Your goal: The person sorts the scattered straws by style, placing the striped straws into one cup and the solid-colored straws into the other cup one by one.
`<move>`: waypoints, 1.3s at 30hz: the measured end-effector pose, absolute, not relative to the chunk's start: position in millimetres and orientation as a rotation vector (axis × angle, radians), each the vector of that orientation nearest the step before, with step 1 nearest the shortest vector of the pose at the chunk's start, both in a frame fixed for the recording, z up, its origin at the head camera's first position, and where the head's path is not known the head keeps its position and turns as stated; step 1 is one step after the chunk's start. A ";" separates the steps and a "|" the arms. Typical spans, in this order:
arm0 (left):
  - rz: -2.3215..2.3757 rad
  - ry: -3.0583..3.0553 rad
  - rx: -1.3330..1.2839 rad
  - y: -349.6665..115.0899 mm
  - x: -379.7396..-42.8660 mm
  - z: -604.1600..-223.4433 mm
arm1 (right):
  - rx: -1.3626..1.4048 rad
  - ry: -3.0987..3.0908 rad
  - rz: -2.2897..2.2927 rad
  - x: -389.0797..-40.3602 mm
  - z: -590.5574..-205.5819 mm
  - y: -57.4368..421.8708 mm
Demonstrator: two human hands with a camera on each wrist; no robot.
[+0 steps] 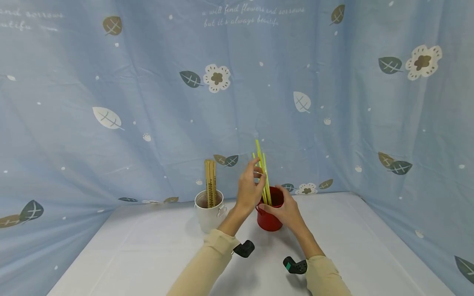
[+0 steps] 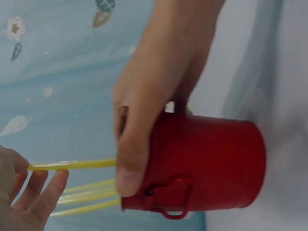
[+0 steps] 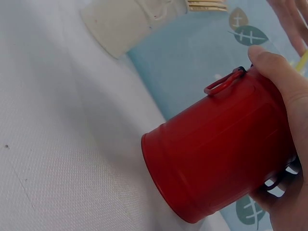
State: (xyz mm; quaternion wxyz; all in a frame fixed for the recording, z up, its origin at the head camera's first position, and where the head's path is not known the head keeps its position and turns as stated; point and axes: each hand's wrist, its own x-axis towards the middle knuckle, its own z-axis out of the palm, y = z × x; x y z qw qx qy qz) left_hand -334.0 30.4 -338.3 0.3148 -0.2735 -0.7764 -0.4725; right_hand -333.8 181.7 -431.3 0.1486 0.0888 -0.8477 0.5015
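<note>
A small red metal bucket (image 1: pixel 269 222) stands on the white table, with several thin, shiny yellow sticks (image 1: pixel 266 189) rising out of it. My right hand (image 1: pixel 289 209) grips the bucket near its rim, thumb on the near side and fingers round the far side. Above the rim, my left hand (image 1: pixel 249 187) pinches one yellow stick (image 2: pixel 91 164) near its upper end between thumb and fingertips. The other sticks lean beside it. In the right wrist view the red bucket (image 3: pixel 216 149) fills the middle, its side handle loop showing; the lower ends of the sticks are hidden inside.
Left of the red bucket stands a white bucket (image 1: pixel 208 220) with a bundle of wooden sticks (image 1: pixel 210 181) bearing dark printing. A blue curtain (image 1: pixel 155 90) with leaves and flowers hangs right behind the table (image 1: pixel 140 246). Black devices (image 1: pixel 244 248) sit by both wrists.
</note>
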 end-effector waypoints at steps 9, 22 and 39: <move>-1.246 -2.065 -0.745 34.8 -336.3 -349.2 | 0.253 -2.450 1.421 -333.6 -431.9 182.4; -1.230 -2.144 -0.711 38.4 -337.4 -357.0 | 0.268 -2.450 1.396 -336.4 -432.0 183.3; -1.230 -2.211 -0.687 40.9 -340.2 -372.4 | 0.279 -2.420 1.391 -338.4 -432.6 182.9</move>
